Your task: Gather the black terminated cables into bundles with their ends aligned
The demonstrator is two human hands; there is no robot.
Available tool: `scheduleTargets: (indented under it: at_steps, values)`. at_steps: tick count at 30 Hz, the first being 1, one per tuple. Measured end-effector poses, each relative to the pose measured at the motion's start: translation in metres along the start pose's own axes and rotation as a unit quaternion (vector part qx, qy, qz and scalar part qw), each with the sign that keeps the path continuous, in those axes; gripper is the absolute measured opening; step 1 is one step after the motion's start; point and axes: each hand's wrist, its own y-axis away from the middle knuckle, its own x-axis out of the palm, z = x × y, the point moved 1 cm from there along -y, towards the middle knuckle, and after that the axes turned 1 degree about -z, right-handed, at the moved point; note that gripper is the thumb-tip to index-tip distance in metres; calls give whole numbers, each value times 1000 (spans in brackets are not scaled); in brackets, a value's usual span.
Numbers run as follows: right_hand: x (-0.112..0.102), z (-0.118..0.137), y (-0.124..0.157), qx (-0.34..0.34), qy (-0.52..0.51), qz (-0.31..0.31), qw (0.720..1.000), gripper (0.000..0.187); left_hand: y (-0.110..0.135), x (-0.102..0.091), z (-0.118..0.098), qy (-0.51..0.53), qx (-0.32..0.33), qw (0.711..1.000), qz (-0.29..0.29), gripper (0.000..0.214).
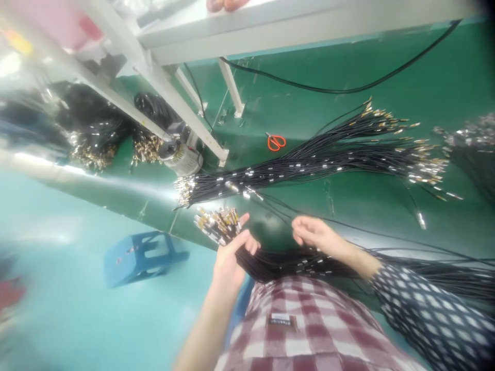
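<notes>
My left hand (231, 253) is closed round a thick bundle of thin black cables (270, 262), just behind their gold and silver connector ends (218, 224). The bundle runs right across my lap, over a checked apron. My right hand (315, 234) rests on the same bundle further along, fingers curled and pinching at cable strands. A second, larger bundle of black cables (317, 159) lies on the green table (348, 108) beyond my hands, with connectors at both ends.
Orange-handled scissors (275, 141) lie on the table behind the far bundle. A small grey machine (181, 154) stands by a white frame leg (181, 105). More cable heaps (96, 134) lie at left. A blue stool (141, 256) stands on the floor. Another person's fingers (226, 4) show at the top edge.
</notes>
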Motion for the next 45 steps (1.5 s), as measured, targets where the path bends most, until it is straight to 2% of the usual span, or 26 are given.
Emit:
scheduleTargets:
  at_steps: [2,5,7,9,10,12,14,16,18,20,22,24,27,30,32,35,40,43,45]
  values:
    - [-1,2,33,25,-76,58,995,35,0,3,-1,6,3,1000,4,18]
    - [-6,-2,69,91,-91,110,986,40,0,6,-2,-1,-4,1000,8,18]
    - [-9,0,79,131,-85,155,975,41,1,5,-2,-14,-13,1000,-5,19]
    - [-6,11,75,129,-38,175,975,40,1,4,-2,-28,-18,999,-17,18]
    - [-2,20,68,106,0,159,982,38,1,5,-2,-35,-20,999,-17,18]
    - [13,42,46,31,80,75,993,32,1,6,-3,-48,-22,999,-11,18]
    - [33,64,24,-29,125,-3,992,29,1,8,-4,-61,-23,998,-8,17]
    - [47,74,13,-69,167,-44,982,29,2,10,-5,-66,-23,997,-11,17]
    - [49,69,19,-93,229,-42,968,29,2,10,-5,-56,-28,998,-16,16]
    - [37,50,42,-93,293,-1,952,28,1,8,-4,-36,-35,998,-25,16]
    - [16,28,70,-64,345,48,935,32,-1,6,-3,-17,-42,998,-32,16]
    - [-2,14,90,-9,370,70,926,34,-2,5,-2,-9,-46,999,-28,15]
    - [-3,20,90,11,334,44,941,26,-4,6,-3,-10,-44,999,-21,15]
    - [22,41,64,-17,218,43,975,25,-2,7,-3,-18,-40,999,-20,16]
    - [38,50,46,-25,159,36,986,29,-1,7,-4,-14,-34,999,-15,26]
    - [44,49,32,-26,116,-13,993,28,0,4,-4,-6,-28,1000,2,39]
    - [34,35,29,-25,67,-68,995,31,-2,-3,-2,10,-38,999,1,32]
    - [37,38,26,-22,71,-75,994,32,-4,-5,-2,8,-43,999,8,33]
    - [43,43,19,-32,85,-54,994,32,-6,-7,-4,-10,-47,999,25,34]
